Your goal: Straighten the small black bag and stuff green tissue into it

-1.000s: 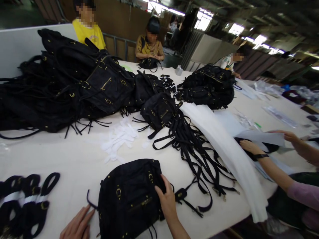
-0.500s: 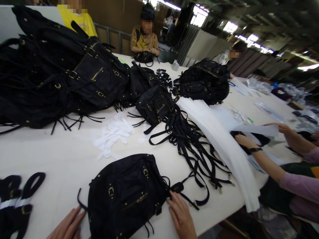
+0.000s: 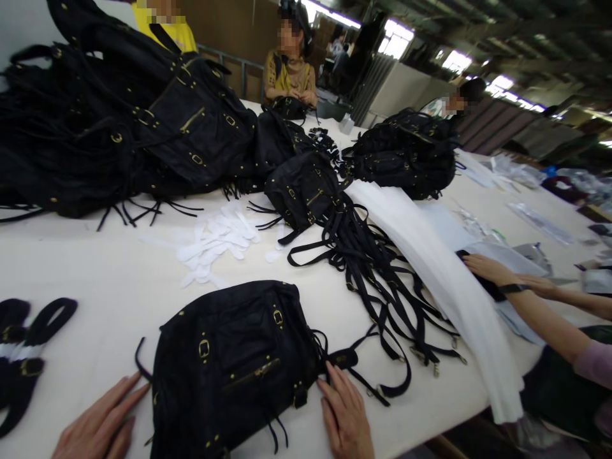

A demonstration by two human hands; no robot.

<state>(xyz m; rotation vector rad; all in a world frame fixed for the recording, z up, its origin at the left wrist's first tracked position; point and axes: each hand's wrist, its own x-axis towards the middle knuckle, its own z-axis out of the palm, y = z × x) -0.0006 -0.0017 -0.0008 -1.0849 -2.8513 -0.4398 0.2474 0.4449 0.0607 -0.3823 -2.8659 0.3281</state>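
Observation:
A black backpack (image 3: 239,350) with brass buckles and a zipped front pocket lies on the pale table in front of me. My left hand (image 3: 100,417) is at its left edge, fingers stretched out, close to a thin black cord. On the other side, my right hand (image 3: 347,408) lies with extended fingers against the bag's right edge, by some cords and a black tab (image 3: 343,358). Neither hand is closed around anything; the undersides of the fingers are hidden.
Black bags (image 3: 191,127) are heaped at the back left, more (image 3: 401,153) at the back right. Loose straps (image 3: 382,274), white paper strips (image 3: 215,242), a white sheet stack (image 3: 444,280) and bundled straps (image 3: 29,357) surround the bag. A co-worker's hands (image 3: 497,271) work at right.
The view has shifted slightly, and the backpack appears a little further left. My hands stay at its sides. The co-worker's raised sheet is lowered, and their hands are closer together.

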